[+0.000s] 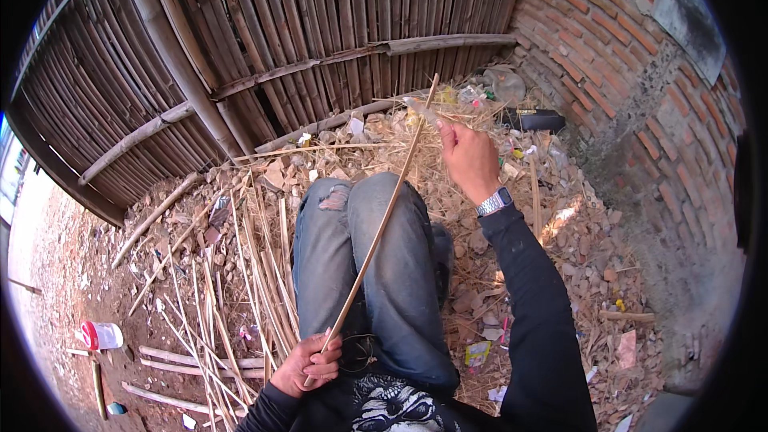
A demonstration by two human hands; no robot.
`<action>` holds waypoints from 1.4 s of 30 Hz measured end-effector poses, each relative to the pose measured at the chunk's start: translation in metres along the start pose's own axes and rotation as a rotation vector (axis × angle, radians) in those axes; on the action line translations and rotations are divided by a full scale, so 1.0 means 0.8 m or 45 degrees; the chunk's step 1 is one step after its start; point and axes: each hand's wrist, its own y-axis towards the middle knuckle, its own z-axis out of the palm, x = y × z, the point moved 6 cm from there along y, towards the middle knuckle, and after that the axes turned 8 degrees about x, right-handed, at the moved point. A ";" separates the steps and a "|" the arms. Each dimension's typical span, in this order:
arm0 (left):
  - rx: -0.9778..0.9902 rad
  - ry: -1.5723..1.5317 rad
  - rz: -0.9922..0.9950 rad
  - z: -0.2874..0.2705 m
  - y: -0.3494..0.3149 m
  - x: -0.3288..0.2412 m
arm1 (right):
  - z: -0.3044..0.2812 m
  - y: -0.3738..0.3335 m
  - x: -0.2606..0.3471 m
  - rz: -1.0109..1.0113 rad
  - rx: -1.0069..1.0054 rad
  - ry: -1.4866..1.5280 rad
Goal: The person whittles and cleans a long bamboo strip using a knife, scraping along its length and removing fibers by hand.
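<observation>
I sit with my legs in faded blue jeans (376, 264) stretched out ahead. A long thin bamboo stick (376, 232) runs diagonally over my lap. My left hand (308, 364) grips its near end by my waist. Far out, my right hand (468, 158), with a wristwatch on a black sleeve, is closed on a knife with a pale blade (422, 110). The blade lies against the upper part of the stick.
Several split bamboo sticks (240, 288) lie on the ground to my left. A bamboo slat fence (280, 32) stands ahead, a brick wall (624, 56) on the right. Dry leaves and rubble cover the ground. A white and red plastic container (101, 335) lies far left.
</observation>
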 end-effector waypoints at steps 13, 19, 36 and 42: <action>0.166 -0.264 -0.003 0.018 0.045 -0.017 | 0.021 -0.220 0.106 -0.391 0.547 0.255; 0.163 -0.121 0.004 0.032 0.069 -0.022 | 0.012 -0.215 0.090 -0.361 0.516 0.226; -0.316 1.101 0.415 0.056 0.080 -0.024 | 0.029 -0.135 0.043 -0.125 0.372 0.298; -0.319 1.130 0.453 0.061 0.105 -0.032 | 0.017 -0.232 0.072 -0.236 0.619 0.371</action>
